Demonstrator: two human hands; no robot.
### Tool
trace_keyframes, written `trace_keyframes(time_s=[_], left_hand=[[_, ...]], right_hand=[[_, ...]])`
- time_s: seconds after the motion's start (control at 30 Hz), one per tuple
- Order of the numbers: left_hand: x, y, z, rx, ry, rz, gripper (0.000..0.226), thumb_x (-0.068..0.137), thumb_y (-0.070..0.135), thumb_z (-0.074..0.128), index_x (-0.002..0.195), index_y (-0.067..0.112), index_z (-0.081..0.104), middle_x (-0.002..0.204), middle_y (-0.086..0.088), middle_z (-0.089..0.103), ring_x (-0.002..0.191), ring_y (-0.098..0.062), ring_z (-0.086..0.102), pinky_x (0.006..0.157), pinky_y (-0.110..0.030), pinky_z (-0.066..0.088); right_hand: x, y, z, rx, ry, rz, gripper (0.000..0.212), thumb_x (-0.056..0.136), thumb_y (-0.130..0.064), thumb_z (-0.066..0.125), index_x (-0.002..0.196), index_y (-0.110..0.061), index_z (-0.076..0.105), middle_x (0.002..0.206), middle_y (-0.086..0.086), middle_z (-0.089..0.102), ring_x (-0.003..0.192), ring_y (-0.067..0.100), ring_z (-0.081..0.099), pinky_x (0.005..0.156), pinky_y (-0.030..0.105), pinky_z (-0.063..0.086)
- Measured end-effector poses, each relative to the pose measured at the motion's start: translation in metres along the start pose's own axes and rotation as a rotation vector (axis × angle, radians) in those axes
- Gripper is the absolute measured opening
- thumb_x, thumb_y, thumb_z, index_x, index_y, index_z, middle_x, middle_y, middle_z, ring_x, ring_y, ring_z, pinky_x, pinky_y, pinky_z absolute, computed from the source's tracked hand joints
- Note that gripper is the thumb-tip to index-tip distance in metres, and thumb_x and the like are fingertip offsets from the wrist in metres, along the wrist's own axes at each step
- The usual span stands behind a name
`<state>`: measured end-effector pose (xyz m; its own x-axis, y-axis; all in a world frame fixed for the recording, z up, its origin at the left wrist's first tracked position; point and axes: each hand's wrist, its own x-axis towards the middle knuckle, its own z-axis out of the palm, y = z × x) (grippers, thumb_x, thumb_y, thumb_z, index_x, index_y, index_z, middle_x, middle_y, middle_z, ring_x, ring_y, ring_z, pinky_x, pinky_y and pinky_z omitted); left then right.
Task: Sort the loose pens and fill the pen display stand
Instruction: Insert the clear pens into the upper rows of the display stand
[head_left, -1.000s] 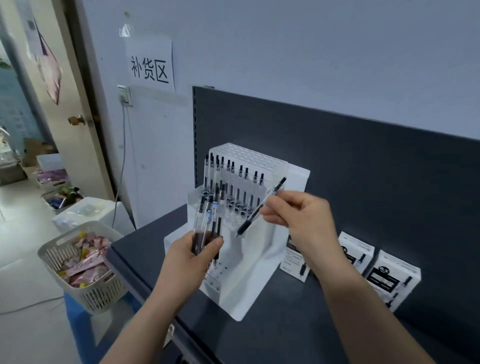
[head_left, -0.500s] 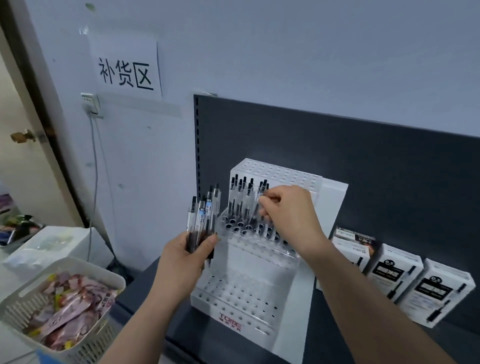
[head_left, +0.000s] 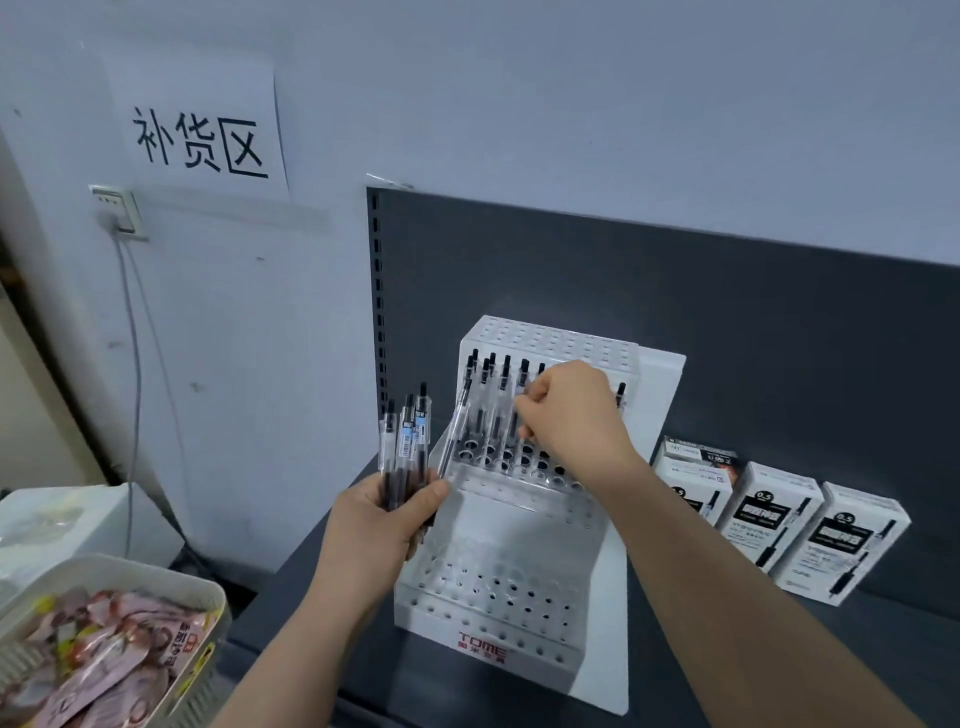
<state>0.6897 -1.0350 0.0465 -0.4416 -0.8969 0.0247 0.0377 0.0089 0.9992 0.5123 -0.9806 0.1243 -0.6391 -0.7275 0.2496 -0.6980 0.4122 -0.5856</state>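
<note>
Clear-plastic loose pens (head_left: 408, 441) stood fanned in the left hand (head_left: 374, 525), its grip clamped round their lower ends beside the pen display stand (head_left: 519, 525); one leaned out sideways and could slip if that hold eased. Farther back the right hand (head_left: 571, 415) curled among the seated pens (head_left: 488, 415) on the middle tier; whether its grip held one could not be told; a knuckle might tip its neighbours.

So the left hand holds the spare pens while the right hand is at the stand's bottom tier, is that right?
Not quite: the head view shows the right hand at the stand's middle tier, among standing pens; the rest holds.
</note>
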Motion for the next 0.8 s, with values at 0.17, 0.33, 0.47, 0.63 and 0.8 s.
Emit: trace_keyframes(time_s=[0.17, 0.33, 0.47, 0.63, 0.8], left_hand=[[0.002, 0.001, -0.001, -0.045, -0.022, -0.012, 0.01, 0.079, 0.017, 0.076, 0.085, 0.01, 0.072, 0.06, -0.007, 0.056, 0.048, -0.013, 0.04, 0.046, -0.022, 0.038], [0.0, 0.0, 0.006, -0.107, -0.074, -0.047, 0.012, 0.074, 0.018, 0.079, 0.083, 0.011, 0.073, 0.058, -0.006, 0.055, 0.047, -0.014, 0.04, 0.044, -0.022, 0.036], [-0.006, 0.004, 0.017, -0.077, -0.186, -0.041, 0.011, 0.077, 0.017, 0.077, 0.085, 0.01, 0.072, 0.059, -0.006, 0.057, 0.044, -0.012, 0.042, 0.04, -0.018, 0.036], [-0.003, 0.003, 0.016, -0.03, -0.155, -0.004, 0.014, 0.077, 0.023, 0.077, 0.084, 0.011, 0.074, 0.063, -0.012, 0.061, 0.046, -0.013, 0.043, 0.042, -0.019, 0.038], [0.006, -0.003, 0.004, -0.029, -0.11, -0.04, 0.011, 0.083, 0.014, 0.072, 0.094, 0.013, 0.073, 0.065, -0.009, 0.059, 0.051, -0.016, 0.041, 0.046, -0.024, 0.037]], right_hand=[[-0.003, 0.006, 0.003, 0.034, -0.026, 0.015, 0.042, 0.088, -0.01, 0.055, 0.046, -0.013, 0.049, 0.061, 0.015, 0.068, 0.06, 0.027, 0.07, 0.056, 0.037, 0.056], [-0.027, 0.011, -0.006, 0.313, -0.042, 0.013, 0.023, 0.093, -0.02, 0.061, 0.078, -0.005, 0.069, 0.064, 0.007, 0.066, 0.044, -0.002, 0.056, 0.053, 0.027, 0.048], [-0.042, 0.01, -0.005, 0.596, -0.189, 0.043, 0.012, 0.089, -0.018, 0.068, 0.093, -0.007, 0.071, 0.068, 0.008, 0.069, 0.053, 0.014, 0.056, 0.056, 0.032, 0.05], [-0.043, 0.011, -0.026, 0.701, -0.09, 0.091, 0.006, 0.087, -0.009, 0.068, 0.091, -0.006, 0.071, 0.072, 0.008, 0.073, 0.064, 0.017, 0.068, 0.064, 0.023, 0.057], [-0.032, 0.016, -0.045, 0.608, 0.273, 0.053, 0.011, 0.087, -0.011, 0.07, 0.097, -0.008, 0.074, 0.071, 0.0, 0.073, 0.068, 0.009, 0.071, 0.066, 0.023, 0.059]])
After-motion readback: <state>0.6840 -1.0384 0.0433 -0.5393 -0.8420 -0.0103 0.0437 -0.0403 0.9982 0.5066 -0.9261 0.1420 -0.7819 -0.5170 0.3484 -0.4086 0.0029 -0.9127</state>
